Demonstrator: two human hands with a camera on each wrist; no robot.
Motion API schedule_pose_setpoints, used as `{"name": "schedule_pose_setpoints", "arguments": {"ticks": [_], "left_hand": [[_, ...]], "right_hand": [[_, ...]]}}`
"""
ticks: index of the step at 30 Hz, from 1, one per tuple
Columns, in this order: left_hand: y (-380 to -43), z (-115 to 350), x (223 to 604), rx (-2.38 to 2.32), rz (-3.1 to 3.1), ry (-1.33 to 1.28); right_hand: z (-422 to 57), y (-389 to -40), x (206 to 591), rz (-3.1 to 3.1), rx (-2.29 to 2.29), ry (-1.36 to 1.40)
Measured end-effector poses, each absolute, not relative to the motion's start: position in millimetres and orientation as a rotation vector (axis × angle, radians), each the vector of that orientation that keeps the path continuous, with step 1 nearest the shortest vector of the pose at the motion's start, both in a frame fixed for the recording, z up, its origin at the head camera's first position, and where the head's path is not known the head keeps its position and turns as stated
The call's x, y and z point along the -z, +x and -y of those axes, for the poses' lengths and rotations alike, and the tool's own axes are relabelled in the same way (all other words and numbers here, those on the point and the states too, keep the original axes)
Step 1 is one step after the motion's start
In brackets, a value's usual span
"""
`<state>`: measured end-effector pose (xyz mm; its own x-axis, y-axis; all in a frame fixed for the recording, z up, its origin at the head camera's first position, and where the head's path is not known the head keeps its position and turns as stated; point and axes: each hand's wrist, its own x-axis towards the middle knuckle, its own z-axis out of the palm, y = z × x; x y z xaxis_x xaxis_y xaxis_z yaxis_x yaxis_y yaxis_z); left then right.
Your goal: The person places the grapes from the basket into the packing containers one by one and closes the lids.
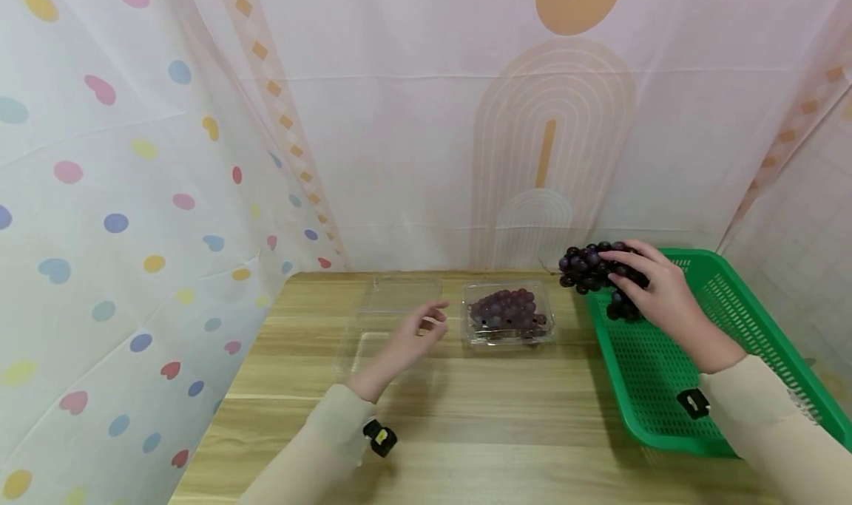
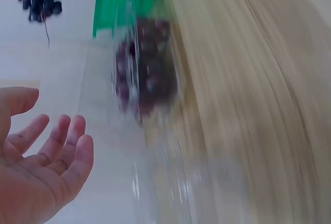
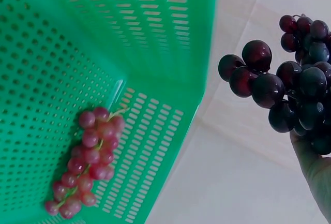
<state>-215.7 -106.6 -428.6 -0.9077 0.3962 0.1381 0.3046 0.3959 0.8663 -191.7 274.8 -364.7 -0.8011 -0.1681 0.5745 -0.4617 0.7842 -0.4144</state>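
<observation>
My right hand [image 1: 655, 283] grips a bunch of dark grapes [image 1: 586, 267] above the far left corner of a green basket [image 1: 615, 394]. In the right wrist view a bunch of red grapes [image 3: 88, 164] lies inside that basket; my hand and arm hide it from the head view. My left hand [image 1: 413, 335], fingers loosely bent and holding nothing, hovers over an open clear plastic box [image 1: 366, 350]. Between the hands stands a clear clamshell box [image 1: 542, 335] with reddish-purple grapes [image 1: 502, 309] in it. The left wrist view is blurred.
A wooden table [image 1: 506, 424] carries all of this. Behind it hangs a patterned curtain [image 1: 413, 143], and a dotted curtain [image 1: 133, 268] closes off the left side. The basket's raised rim stands along the table's right part.
</observation>
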Motion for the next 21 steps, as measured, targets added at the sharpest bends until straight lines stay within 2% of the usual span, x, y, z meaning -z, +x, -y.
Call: {"name": "schedule_pose_setpoints", "arguments": {"ticks": [11, 21], "left_hand": [[-220, 188, 437, -1.399, -2.854, 0.421], [-218, 229, 454, -1.282, -2.858, 0.135]], "right_hand": [[-251, -197, 365, 2.416, -0.769, 0.561], [-226, -204, 365, 2.407, -0.816, 0.636]]}}
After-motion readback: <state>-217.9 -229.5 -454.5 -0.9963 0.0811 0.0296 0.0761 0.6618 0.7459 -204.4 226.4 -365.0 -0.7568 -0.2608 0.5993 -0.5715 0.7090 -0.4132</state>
